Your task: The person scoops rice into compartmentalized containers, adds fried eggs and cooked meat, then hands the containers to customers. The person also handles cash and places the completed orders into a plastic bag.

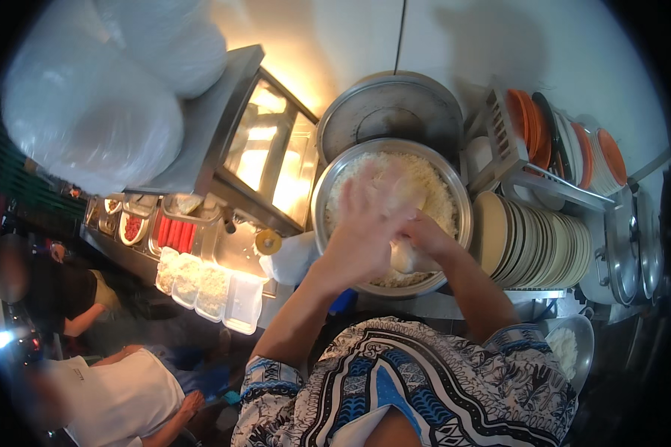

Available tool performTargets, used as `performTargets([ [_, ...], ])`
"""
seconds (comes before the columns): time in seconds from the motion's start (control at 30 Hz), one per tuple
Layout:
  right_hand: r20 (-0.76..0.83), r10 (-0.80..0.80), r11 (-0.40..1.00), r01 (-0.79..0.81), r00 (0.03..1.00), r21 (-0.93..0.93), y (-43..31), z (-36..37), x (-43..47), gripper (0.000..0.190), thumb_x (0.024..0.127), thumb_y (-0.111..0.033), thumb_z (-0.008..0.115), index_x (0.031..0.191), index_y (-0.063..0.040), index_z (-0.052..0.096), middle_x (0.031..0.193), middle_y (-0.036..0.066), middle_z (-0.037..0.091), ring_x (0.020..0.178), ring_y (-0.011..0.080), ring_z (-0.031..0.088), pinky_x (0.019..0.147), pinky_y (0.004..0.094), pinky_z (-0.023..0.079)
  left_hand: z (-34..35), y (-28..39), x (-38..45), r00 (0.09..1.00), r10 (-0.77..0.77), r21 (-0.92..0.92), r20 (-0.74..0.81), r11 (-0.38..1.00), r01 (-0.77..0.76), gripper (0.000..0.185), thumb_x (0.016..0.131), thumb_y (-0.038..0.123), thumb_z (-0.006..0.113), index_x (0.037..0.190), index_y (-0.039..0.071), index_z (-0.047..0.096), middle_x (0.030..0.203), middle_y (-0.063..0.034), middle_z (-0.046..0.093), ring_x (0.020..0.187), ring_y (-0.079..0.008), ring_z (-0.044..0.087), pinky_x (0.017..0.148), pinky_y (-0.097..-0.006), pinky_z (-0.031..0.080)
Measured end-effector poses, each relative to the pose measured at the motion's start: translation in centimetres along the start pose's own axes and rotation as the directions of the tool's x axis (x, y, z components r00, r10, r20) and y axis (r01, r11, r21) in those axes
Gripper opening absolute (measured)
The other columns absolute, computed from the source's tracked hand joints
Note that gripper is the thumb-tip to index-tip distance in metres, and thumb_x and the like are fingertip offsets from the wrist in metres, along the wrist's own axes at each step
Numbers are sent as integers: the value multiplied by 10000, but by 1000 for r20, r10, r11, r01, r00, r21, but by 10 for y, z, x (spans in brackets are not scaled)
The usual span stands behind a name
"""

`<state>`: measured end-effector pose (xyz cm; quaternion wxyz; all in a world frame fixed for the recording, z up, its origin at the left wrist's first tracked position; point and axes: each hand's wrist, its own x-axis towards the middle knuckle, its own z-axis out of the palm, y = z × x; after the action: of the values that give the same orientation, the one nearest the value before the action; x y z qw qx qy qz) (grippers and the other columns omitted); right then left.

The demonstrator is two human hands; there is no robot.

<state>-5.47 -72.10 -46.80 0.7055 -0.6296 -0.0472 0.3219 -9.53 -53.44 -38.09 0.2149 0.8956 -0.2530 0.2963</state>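
Observation:
A large round metal pot (320,223) full of cooked white rice (436,190) is before me. My left hand (372,218) is over the rice, its fingers spread and blurred. Something pale and translucent shows around its fingertips, too blurred to name. Close beside it, my right hand (425,237) is curled, with its fingers bent around a pale, rounded object (403,257). That object looks like a bowl or a scoop, but blur and the hands hide its shape. Behind the pot leans a round metal lid (391,109).
Stacked plates (537,243) stand right of the pot, below a metal dish rack (506,145). To the left are a lit glass display case (263,139), plastic boxes of rice (209,288) and large plastic bags (95,112). Two people (117,396) are at the lower left.

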Motion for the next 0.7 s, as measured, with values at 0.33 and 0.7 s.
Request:
performTargets([
  [0.33, 471, -88, 234, 478, 878, -847, -62, 149, -38, 142, 836, -90, 700, 959, -19, 708, 945, 124, 637, 897, 287, 620, 787, 357, 476, -100, -77, -183, 740, -62, -679, 670, 352, 645, 251, 1041, 244, 549, 968, 26, 648, 731, -95, 604, 691, -263, 601, 736, -433, 494],
  [0.7, 543, -451, 744, 635, 708, -209, 13, 362, 19, 88, 897, -87, 725, 917, -7, 694, 861, 53, 675, 800, 169, 623, 749, 309, 501, -195, -174, -321, 844, -294, -889, 448, -45, 456, 132, 940, 138, 724, 944, 12, 766, 866, -65, 705, 708, -104, 604, 658, -249, 481],
])
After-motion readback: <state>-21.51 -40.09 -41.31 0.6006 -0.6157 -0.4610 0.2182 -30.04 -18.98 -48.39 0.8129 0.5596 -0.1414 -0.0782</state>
